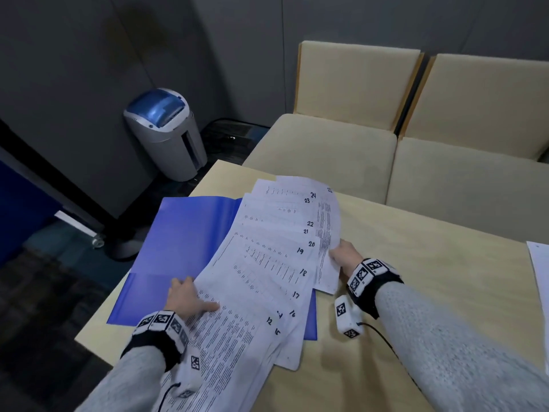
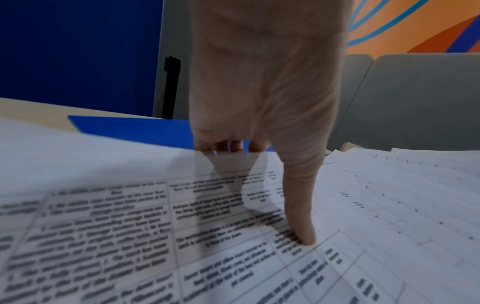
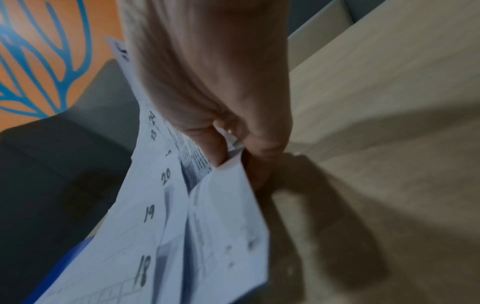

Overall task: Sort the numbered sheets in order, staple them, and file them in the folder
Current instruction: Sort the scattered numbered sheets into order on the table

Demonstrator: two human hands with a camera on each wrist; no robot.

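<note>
Numbered white printed sheets [image 1: 267, 263] fan across our pale wooden table [image 1: 416, 263], caught mid-sort between both of our hands. At far left on the floor stands a grey bin with a blue lid [image 1: 166, 132], well apart from the work. Next comes the open blue plastic folder [image 1: 184, 242], lying flat under the left part of the fan, its near corner showing again below the sheets.

Our left hand [image 1: 190, 298] clamps the near-left edge of the pile: the thumb lies pressed on top of a densely printed page while the other fingers [image 2: 228, 145] curl under the paper's edge. The fan runs away from us, its long axis slanting from near-left to far-right, with handwritten numbers climbing from 12 and 15 near us through 16 to 24 at the far end.

Our right hand [image 1: 344, 254] pinches the right edge of one loose white sheet [image 1: 326, 242] that lies along the fan's right flank, thumb above and fingers below, just beside the numbers 19 and 20. That hand is the nearer one to the high numbers, so we judge it will slot this page in. Its number is not legible.

No stapler shows. Beige cushioned seats [image 1: 371, 144] fill the right background.
</note>
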